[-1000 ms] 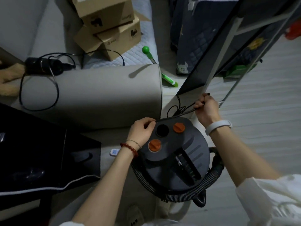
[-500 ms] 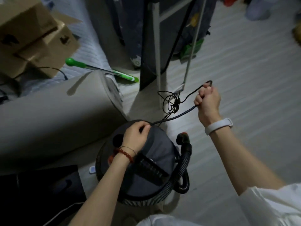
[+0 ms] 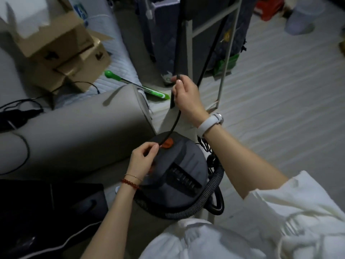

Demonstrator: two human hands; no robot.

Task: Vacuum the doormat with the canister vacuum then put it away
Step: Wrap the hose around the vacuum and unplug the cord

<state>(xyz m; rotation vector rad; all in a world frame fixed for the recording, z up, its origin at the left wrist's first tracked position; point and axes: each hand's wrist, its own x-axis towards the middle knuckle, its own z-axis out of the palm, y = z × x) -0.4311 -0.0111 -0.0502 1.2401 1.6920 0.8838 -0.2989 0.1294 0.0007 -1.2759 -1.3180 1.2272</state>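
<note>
Cord (image 3: 177,116) runs taut from the left hand (image 3: 143,159), fingers pinched on it at the vacuum (image 3: 175,180) lid's 11 o'clock, to the right hand (image 3: 186,99), fingers clamped around it, likely for winding up.

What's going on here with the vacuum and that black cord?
A person is bent over a dark canister vacuum that sits on the floor beside a grey sofa arm. The right hand grips the black power cord and holds it up, while the left hand pinches the same cord down at the vacuum's lid. The ribbed hose is coiled around the vacuum's body. It looks like the cord is being gathered up.
</note>
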